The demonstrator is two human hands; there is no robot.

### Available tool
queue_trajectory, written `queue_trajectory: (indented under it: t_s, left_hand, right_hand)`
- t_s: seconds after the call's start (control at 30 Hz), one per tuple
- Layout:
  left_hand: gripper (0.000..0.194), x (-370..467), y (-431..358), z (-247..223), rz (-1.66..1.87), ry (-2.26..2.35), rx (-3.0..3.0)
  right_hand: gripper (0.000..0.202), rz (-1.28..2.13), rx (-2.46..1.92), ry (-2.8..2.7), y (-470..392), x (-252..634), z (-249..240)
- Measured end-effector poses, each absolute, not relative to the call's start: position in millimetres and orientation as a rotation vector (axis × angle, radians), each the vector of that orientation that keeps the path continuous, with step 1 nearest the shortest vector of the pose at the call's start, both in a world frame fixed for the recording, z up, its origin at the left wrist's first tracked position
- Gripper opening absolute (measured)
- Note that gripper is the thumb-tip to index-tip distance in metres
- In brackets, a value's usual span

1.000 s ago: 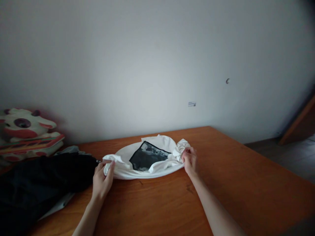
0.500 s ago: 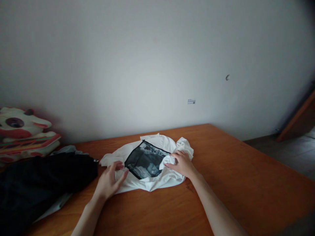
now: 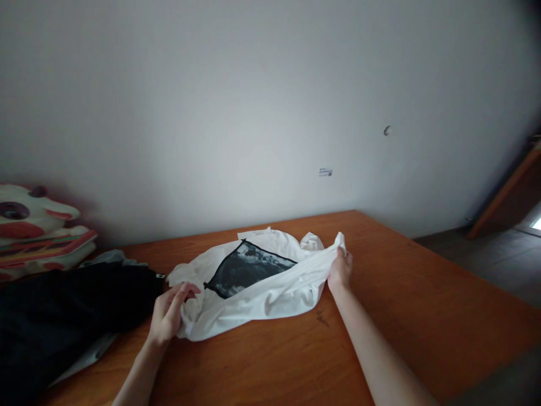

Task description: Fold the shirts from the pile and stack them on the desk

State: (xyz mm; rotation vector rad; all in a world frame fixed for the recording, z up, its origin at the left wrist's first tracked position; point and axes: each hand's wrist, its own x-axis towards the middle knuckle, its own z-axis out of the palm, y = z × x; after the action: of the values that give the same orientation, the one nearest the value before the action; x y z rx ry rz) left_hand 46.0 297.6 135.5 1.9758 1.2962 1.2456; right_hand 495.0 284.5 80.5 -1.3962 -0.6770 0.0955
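A crumpled white shirt [image 3: 270, 296] with a dark picture print [image 3: 249, 269] lies on the wooden table. My right hand [image 3: 340, 269] is closed on its right edge and holds a corner slightly raised, so the cloth stretches across the lower part of the print. At the shirt's left end, my left hand [image 3: 169, 309] has its fingers curled round the white fabric.
Black clothing [image 3: 80, 304] lies in a heap on the left of the wooden table [image 3: 406, 316], over some lighter cloth. Behind it sits a white and red plush toy [image 3: 38, 225]. A pale wall [image 3: 253, 113] rises along the table's far edge.
My right hand has moved right and pulled the shirt's edge outward. My left hand has shifted left and closed on the fabric. Less of the dark print shows, and the view has turned slightly.
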Motion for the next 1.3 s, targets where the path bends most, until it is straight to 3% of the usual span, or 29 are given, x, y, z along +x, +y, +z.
queue_trajectory:
  t_s: [0.2, 0.33, 0.43, 0.53, 0.7, 0.9, 1.07, 1.2, 1.3]
  left_hand:
    - [0.044, 53.6, 304.3, 122.2, 1.127, 1.281, 2.449]
    - [0.045, 59.9, 306.0, 116.1, 0.927, 1.316, 2.608]
    - [0.044, 63.7, 297.5, 119.3, 0.816, 1.263, 2.651]
    - [0.038, 70.2, 281.2, 130.2, 0.665, 1.111, 2.671]
    - [0.043, 81.2, 266.0, 146.6, 0.622, 0.983, 2.531]
    - [0.044, 69.9, 286.5, 116.4, 0.708, 1.417, 2.684]
    - [0.042, 59.2, 296.8, 94.9, 0.647, 2.000, 2.673]
    - [0.036, 62.1, 298.7, 103.6, 0.889, 1.817, 2.651]
    - [0.030, 66.5, 296.1, 114.2, 1.019, 1.500, 2.638]
  right_hand:
    - [0.050, 0.126, -1.530, -0.780, 274.6, 477.7, 81.0]
    - [0.056, -0.125, -1.885, -1.168, 258.7, 446.1, 79.1]
    - [0.038, -0.179, -1.920, -1.385, 254.5, 433.1, 80.9]
    - [0.023, 0.035, -1.703, -1.598, 255.6, 430.7, 85.9]
    - [0.030, 0.541, -1.359, -1.743, 256.8, 428.9, 90.9]
    - [0.024, -0.127, -1.493, -1.344, 264.9, 452.9, 86.8]
    - [0.026, -0.354, -1.550, -1.011, 260.8, 482.6, 92.0]
    - [0.024, -0.468, -1.539, -1.126, 250.3, 465.0, 112.0]
    - [0.014, -0.229, -1.329, -1.605, 242.6, 429.3, 125.5]
